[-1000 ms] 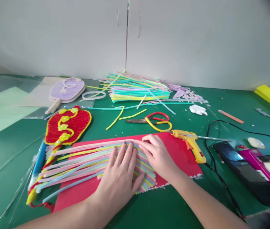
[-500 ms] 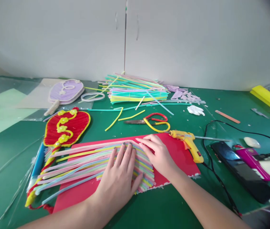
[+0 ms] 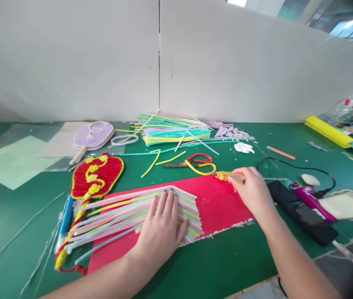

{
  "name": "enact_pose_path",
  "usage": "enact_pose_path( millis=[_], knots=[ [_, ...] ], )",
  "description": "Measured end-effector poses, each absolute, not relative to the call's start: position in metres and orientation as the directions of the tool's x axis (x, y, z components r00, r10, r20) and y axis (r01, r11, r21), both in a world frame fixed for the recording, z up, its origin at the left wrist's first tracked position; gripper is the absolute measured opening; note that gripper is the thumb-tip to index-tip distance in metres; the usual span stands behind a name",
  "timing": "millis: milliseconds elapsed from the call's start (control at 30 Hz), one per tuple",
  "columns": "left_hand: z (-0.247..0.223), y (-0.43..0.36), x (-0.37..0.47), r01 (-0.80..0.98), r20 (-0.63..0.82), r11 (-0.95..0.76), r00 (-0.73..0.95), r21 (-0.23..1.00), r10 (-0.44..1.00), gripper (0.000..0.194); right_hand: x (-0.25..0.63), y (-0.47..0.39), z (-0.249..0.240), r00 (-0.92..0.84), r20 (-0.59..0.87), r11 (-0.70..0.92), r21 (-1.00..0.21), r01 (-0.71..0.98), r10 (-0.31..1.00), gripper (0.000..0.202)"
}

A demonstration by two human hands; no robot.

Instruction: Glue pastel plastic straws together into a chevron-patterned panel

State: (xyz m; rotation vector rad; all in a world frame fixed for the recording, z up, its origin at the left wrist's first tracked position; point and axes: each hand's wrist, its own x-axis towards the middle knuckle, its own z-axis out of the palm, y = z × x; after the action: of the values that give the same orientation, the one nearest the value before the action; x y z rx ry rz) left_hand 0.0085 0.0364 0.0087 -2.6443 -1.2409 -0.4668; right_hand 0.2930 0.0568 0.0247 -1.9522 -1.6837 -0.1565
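Note:
My left hand (image 3: pixel 162 222) lies flat with its fingers spread on rows of pastel fuzzy strips (image 3: pixel 123 207). These rows bend near their right end and rest on a red sheet (image 3: pixel 220 203). At the sheet's upper right, my right hand (image 3: pixel 251 187) has its fingers closed round the yellow glue gun (image 3: pixel 224 176), covering its handle. Scissors with red and yellow handles (image 3: pixel 199 164) lie just left of the gun's nozzle. A red fan with yellow trim (image 3: pixel 111 176) is left of the strips.
A bundle of coloured strips (image 3: pixel 176 135) lies before the white panel. Behind the red fan is a lilac fan (image 3: pixel 94 135). A black case (image 3: pixel 304 214), a magenta tool (image 3: pixel 313 201) and a cable are at right. Yellow folded card (image 3: pixel 329 131) sits farther back.
My right hand has left the bent ends of the strips, moved right and taken hold of the glue gun. My left hand stays on the strips. The view has shifted.

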Motion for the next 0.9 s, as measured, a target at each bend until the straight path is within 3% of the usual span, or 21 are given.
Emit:
enact_pose_path(
  millis=[233,367,467,633,767,900],
  knots=[
    [0.010,0.037,0.008,0.773,0.294,-0.634,0.600,0.025,0.744,0.053,0.330,0.037,0.017,0.505,0.038,-0.436,-0.449,0.780,0.863,0.033],
    [0.016,0.043,0.003,0.774,0.230,-0.622,0.589,0.117,0.775,0.050,0.331,0.036,0.021,0.440,-0.120,-0.447,-0.423,0.788,0.890,0.034],
    [0.025,0.043,-0.002,0.730,0.221,-0.660,0.624,0.177,0.750,0.053,0.333,0.040,0.023,0.389,-0.073,-0.388,-0.360,0.849,0.918,0.036],
    [0.035,0.021,0.000,0.548,0.162,-0.808,0.796,0.215,0.583,0.062,0.335,0.057,0.026,0.451,0.080,-0.413,-0.285,0.865,0.889,0.041],
    [0.029,0.013,0.004,0.542,0.116,-0.795,0.802,0.273,0.587,0.052,0.334,0.072,0.034,0.485,0.128,-0.458,-0.192,0.868,0.865,0.043],
    [0.021,0.021,0.002,0.530,0.171,-0.793,0.788,0.301,0.592,0.040,0.336,0.086,0.037,0.501,0.121,-0.485,-0.137,0.864,0.857,0.043]
  ],
)
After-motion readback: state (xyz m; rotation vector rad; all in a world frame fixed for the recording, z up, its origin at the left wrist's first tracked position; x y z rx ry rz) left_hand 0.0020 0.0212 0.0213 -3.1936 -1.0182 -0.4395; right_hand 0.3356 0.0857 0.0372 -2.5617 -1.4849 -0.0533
